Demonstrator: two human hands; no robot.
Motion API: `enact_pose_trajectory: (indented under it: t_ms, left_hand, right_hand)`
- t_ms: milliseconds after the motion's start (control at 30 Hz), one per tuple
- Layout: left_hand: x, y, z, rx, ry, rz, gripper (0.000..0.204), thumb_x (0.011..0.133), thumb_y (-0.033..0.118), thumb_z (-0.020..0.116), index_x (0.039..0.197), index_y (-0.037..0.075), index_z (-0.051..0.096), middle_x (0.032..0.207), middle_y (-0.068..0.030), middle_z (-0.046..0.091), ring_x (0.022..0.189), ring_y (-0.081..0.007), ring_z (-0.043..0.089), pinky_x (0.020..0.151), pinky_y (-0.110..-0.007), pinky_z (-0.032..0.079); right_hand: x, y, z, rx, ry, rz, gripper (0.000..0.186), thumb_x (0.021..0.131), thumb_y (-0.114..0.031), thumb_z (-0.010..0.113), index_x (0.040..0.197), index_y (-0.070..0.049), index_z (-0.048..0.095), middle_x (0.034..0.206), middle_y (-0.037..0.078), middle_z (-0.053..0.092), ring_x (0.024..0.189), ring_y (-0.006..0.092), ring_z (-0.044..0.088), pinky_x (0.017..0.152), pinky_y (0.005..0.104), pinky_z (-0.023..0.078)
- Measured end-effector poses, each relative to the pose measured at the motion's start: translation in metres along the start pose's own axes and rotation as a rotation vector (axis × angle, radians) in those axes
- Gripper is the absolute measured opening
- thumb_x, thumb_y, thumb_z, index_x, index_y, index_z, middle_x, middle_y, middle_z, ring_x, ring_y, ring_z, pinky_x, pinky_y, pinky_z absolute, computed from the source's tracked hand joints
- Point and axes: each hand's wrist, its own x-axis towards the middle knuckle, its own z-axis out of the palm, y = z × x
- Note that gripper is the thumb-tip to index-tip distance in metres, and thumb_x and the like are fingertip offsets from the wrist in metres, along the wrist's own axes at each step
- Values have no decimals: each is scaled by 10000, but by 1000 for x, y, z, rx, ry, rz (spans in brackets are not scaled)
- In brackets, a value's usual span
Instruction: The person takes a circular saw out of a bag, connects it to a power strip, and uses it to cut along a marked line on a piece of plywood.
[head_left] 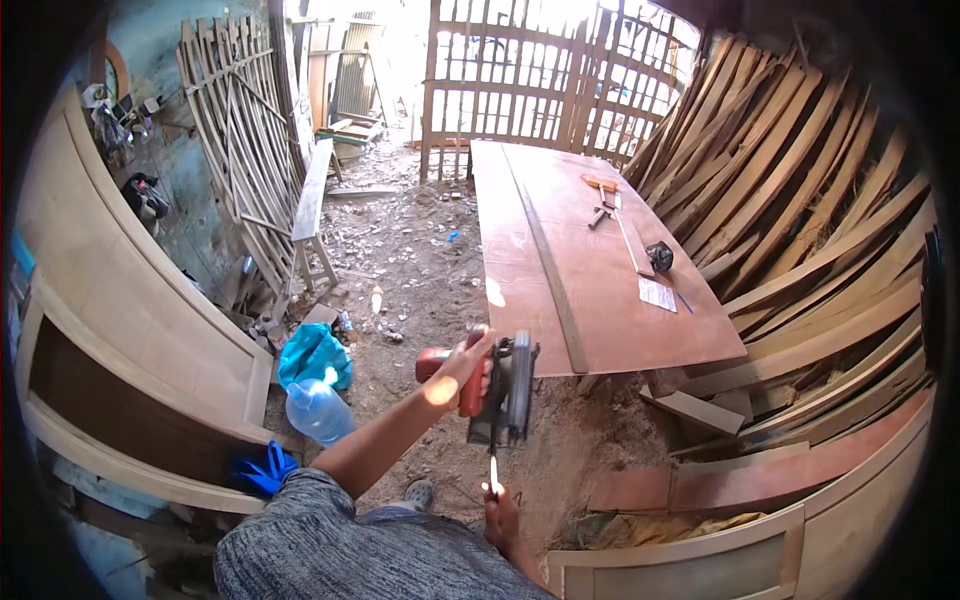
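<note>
My left hand (465, 372) is wrapped round a red and black power tool (515, 390), held up over the floor at the centre. The tool has a red body and a dark, flat, plate-like side; its exact kind is not clear. Below it, my right hand (502, 515) is closed round a slim, pale-tipped thing (494, 472) that points up at the tool's lower end. What this slim thing is, I cannot make out. Just beyond the tool lies the near edge of a large reddish wooden sheet (640, 335), raised off the ground.
On the sheet lie a long wooden strip (545, 260), an orange-handled tool (600, 183), a hammer (598, 217), a black bundle (659, 256) and a paper (657, 294). Planks (800, 160) lean at right. Door panels (150, 270), a water bottle (318, 410) and turquoise cloth (316, 355) stand left.
</note>
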Motion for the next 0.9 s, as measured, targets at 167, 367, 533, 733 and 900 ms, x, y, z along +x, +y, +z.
enact_pose_trajectory:
  t_ms: [167, 367, 533, 733, 900]
  left_hand:
    - [3, -49, -16, 311, 117, 55, 602, 963, 695, 575, 1125, 131, 441, 772, -1, 520, 545, -108, 525, 472, -282, 466]
    - [-17, -67, -45, 1021, -238, -27, 609, 879, 322, 801, 1369, 44, 568, 1032, -107, 689, 963, -203, 661, 798, -353, 526]
    - [-32, -46, -46, 1181, -615, 3, 616, 873, 299, 771, 1397, 52, 565, 1107, -147, 696, 1018, -258, 671, 884, -377, 509]
    - [-51, -4, -3, 747, -772, 199, 495, 916, 195, 736, 1366, 57, 584, 1130, -98, 695, 982, -180, 656, 838, -347, 524]
    - [-73, 8, -2, 142, -252, 1, 344, 937, 107, 683, 1266, 91, 584, 885, 30, 621, 558, -64, 517, 493, -255, 437]
  right_hand:
    - [25, -102, -36, -638, 112, -465, 193, 959, -83, 566, 787, -26, 633, 719, 134, 622, 602, 295, 609, 543, 392, 482]
    - [163, -147, -109, -538, 384, -287, 278, 1069, -223, 498, 1051, -10, 674, 807, 177, 655, 713, 328, 643, 672, 386, 505]
    - [256, -97, -136, -539, 333, -228, 353, 1088, -258, 466, 1034, 28, 666, 872, 192, 691, 768, 346, 681, 715, 388, 517]
    - [195, 134, -201, -553, -144, 354, 259, 977, -259, 612, 1019, -24, 710, 915, 133, 713, 914, 275, 682, 803, 355, 524]
    - [85, 168, -32, -104, -388, 381, 237, 966, -246, 639, 1075, -46, 705, 950, 115, 716, 921, 256, 683, 829, 369, 531]
